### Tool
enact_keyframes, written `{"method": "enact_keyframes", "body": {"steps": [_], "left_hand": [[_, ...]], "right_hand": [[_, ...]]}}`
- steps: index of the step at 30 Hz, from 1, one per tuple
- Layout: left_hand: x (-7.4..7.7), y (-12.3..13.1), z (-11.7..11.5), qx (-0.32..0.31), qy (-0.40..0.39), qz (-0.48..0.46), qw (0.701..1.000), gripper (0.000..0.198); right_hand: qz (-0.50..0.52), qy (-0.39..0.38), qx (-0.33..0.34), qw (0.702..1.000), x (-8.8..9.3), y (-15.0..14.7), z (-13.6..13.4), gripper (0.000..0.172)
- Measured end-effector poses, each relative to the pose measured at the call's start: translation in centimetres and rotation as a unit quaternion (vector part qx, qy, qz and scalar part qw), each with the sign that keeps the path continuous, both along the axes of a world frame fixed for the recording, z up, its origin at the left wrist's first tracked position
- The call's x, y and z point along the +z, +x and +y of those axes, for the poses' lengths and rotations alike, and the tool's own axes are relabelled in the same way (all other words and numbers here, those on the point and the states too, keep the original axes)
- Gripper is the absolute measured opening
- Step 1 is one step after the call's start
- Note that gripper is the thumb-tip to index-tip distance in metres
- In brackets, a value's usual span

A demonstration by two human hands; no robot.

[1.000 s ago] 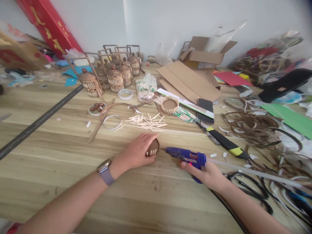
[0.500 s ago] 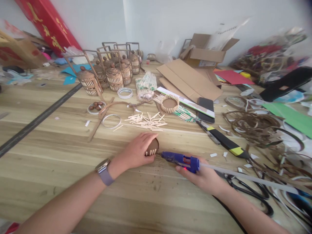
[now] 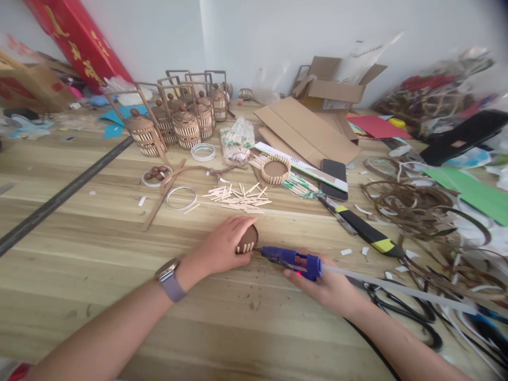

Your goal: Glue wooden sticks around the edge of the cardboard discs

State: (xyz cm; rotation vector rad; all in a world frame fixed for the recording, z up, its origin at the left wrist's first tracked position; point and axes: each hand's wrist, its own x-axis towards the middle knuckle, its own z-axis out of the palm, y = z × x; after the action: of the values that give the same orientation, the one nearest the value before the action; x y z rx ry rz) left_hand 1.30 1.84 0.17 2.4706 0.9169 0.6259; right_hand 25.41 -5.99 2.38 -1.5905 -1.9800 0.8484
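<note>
My left hand (image 3: 227, 244) is closed around a small round brown base (image 3: 248, 238), its thumb at the near edge. Several short pale sticks stand along the part of the rim that shows; my fingers hide the left side. My right hand (image 3: 321, 280) grips a blue glue gun (image 3: 293, 260) with a long translucent glue stick running out of its back. The gun's nozzle is at the right edge of the base, at or very near the rim. Just beyond lies a loose heap of short wooden sticks (image 3: 242, 198). Farther back sits a finished-looking ring of sticks on a round base (image 3: 275, 169).
Small lidded stick baskets with tall handles (image 3: 186, 127) stand at the back left. Tape rolls (image 3: 181, 198) and a dish of brown beads (image 3: 157, 174) lie left of centre. A utility knife (image 3: 367, 230), black scissors (image 3: 405, 304), a phone (image 3: 334, 179) and coiled brown strips (image 3: 416, 201) crowd the right.
My right hand and the glue gun have shifted very slightly left. The left hand and the round base stay almost where they were.
</note>
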Motion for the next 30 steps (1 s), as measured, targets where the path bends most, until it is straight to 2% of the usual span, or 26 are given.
{"method": "enact_keyframes", "body": {"steps": [26, 30], "left_hand": [[-0.14, -0.01, 0.03, -0.002, 0.007, -0.001, 1.0, 0.072], [-0.08, -0.03, 0.0, -0.004, 0.003, -0.002, 1.0, 0.072]], "right_hand": [[-0.008, 0.013, -0.006, 1.0, -0.31, 0.02, -0.24, 0.036], [-0.001, 0.016, -0.007, 1.0, -0.26, -0.31, -0.29, 0.032]]}}
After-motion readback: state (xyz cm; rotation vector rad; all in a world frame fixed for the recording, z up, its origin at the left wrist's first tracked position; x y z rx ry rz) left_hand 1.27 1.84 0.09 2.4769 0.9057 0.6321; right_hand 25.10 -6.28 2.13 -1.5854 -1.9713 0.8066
